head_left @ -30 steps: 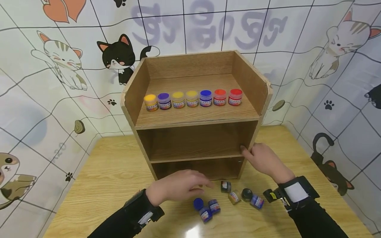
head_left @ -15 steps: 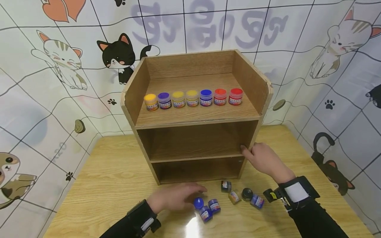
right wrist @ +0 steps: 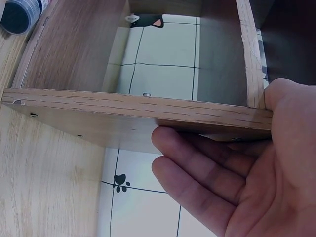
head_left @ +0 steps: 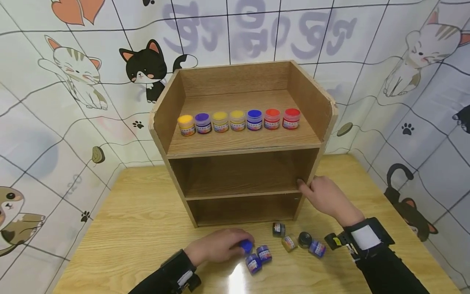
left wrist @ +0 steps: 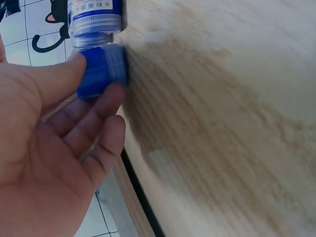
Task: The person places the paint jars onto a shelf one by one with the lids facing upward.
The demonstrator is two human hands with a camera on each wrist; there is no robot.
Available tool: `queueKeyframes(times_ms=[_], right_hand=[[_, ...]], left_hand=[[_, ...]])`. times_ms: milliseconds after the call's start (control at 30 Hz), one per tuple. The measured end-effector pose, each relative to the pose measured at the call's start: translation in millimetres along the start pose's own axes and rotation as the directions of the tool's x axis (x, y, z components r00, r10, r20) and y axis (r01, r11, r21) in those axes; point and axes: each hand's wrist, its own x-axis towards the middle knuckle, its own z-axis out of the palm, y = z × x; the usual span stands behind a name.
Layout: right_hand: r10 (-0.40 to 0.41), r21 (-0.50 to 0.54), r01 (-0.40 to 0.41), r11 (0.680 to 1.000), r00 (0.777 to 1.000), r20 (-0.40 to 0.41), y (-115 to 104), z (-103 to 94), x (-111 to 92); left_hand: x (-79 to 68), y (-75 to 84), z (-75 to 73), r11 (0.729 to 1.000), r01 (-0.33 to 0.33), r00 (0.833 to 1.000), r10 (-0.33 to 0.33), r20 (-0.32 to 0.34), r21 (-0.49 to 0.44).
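Observation:
My left hand (head_left: 222, 245) pinches a blue-lidded paint jar (head_left: 247, 246) on the table. In the left wrist view, the thumb and fingers lie on either side of the blue lid (left wrist: 96, 74). Two more blue paint jars, one (head_left: 253, 264) lying and another (head_left: 264, 254) beside it, are close by. My right hand (head_left: 324, 198) grips the right side panel of the wooden shelf (head_left: 242, 154). Its thumb is on the inner side, and the fingers (right wrist: 197, 170) are against the outer face in the right wrist view.
Along the top shelf stands a row of several paint jars with yellow, purple, blue and red (head_left: 291, 119) lids. In front of the shelf's right side lie a black jar (head_left: 278, 230), a yellowish jar (head_left: 289, 243), a dark-lidded jar (head_left: 304, 240) and a purple-blue jar (head_left: 317, 248).
My left hand has come down from in front of the shelf to the blue-lidded paint jar and taken hold of it. The right hand stays on the side panel.

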Motion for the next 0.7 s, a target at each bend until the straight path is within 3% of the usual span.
queueKeyframes(times_ms=[300,700], right_hand=[[-0.012,0.001,0.012,1.000,1.000,0.001,-0.7,0.6,0.9],[-0.002,0.003,0.002,1.000,1.000,0.005,-1.3,0.0,0.2]], left_hand=[[2.8,-0.6,7.5,0.990,0.078,0.995,-0.069,-0.073,0.115],[4.9,-3.5,8.8,0.990,0.137,0.987,-0.138,-0.085,-0.019]])
